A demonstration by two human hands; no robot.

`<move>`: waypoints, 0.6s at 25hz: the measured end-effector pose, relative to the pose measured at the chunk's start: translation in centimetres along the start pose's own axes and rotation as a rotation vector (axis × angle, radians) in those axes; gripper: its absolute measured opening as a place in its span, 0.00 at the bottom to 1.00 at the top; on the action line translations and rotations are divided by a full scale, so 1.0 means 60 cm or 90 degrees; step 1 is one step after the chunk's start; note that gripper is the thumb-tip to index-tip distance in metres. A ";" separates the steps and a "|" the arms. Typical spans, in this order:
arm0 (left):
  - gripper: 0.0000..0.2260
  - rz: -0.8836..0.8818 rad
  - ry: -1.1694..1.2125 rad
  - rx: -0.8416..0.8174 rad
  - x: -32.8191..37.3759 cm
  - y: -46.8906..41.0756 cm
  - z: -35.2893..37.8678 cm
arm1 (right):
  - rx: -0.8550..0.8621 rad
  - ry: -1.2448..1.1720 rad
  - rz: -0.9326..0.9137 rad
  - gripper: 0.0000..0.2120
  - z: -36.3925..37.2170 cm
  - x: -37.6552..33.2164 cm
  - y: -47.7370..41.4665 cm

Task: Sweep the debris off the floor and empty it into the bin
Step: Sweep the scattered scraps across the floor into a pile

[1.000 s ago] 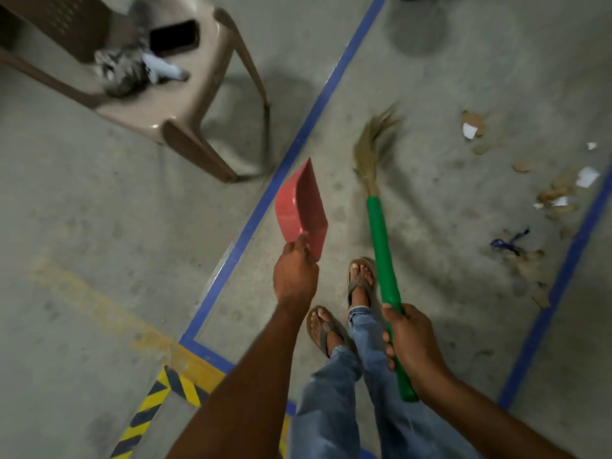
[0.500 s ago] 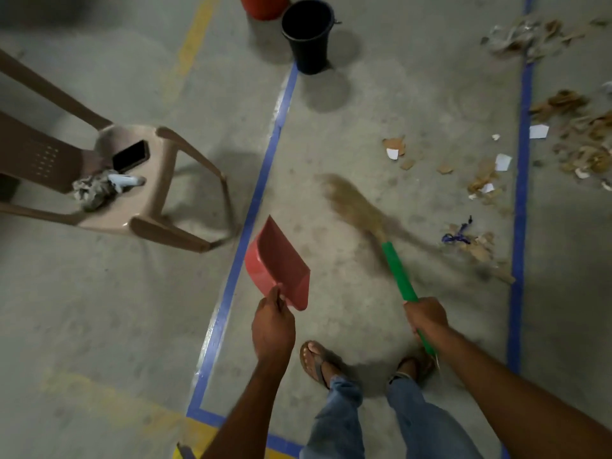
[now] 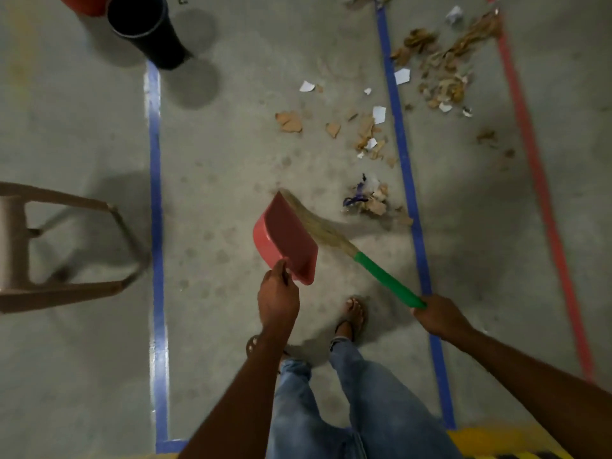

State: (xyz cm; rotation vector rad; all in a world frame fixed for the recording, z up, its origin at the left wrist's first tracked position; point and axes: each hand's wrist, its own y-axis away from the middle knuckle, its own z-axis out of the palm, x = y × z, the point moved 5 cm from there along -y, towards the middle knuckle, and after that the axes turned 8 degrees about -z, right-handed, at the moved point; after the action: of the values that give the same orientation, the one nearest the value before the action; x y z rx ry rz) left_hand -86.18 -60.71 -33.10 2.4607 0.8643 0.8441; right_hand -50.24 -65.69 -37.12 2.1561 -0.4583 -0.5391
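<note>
My left hand (image 3: 277,298) grips the handle of a red dustpan (image 3: 284,239), held above the floor in the middle of the view. My right hand (image 3: 438,315) grips the green handle of a straw broom (image 3: 385,279); its bristles (image 3: 318,223) point up-left and lie behind the dustpan's right edge. Torn brown cardboard and white paper debris (image 3: 364,134) is scattered on the grey floor ahead and to the right, with a small pile holding a purple scrap (image 3: 367,198) nearest the broom. A black bin (image 3: 145,28) stands at the top left.
A tan plastic chair (image 3: 66,246) stands at the left edge. Blue tape lines (image 3: 155,226) (image 3: 410,200) run up the floor, a red line (image 3: 536,180) lies further right. More debris (image 3: 443,71) lies beyond the right blue line. An orange container (image 3: 82,3) sits beside the bin.
I have stepped forward and turned right: the chair slid to the left edge, the debris is nearer. The broom bristles swung left behind the dustpan.
</note>
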 end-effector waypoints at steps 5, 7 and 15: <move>0.16 0.069 -0.012 -0.002 0.108 -0.035 0.041 | 0.122 -0.027 0.068 0.18 -0.134 0.001 -0.168; 0.16 0.080 -0.012 0.014 0.144 -0.051 0.040 | 0.181 -0.076 0.045 0.18 -0.183 -0.046 -0.189; 0.18 0.130 -0.056 -0.044 0.259 -0.156 0.032 | 0.119 -0.752 0.180 0.11 -0.172 -0.175 -0.001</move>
State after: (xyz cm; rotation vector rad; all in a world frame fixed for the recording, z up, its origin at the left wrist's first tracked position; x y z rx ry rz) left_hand -79.17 -43.85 -33.18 2.5345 0.5499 0.8115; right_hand -53.60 -53.74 -29.21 1.6714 -1.4471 -1.6278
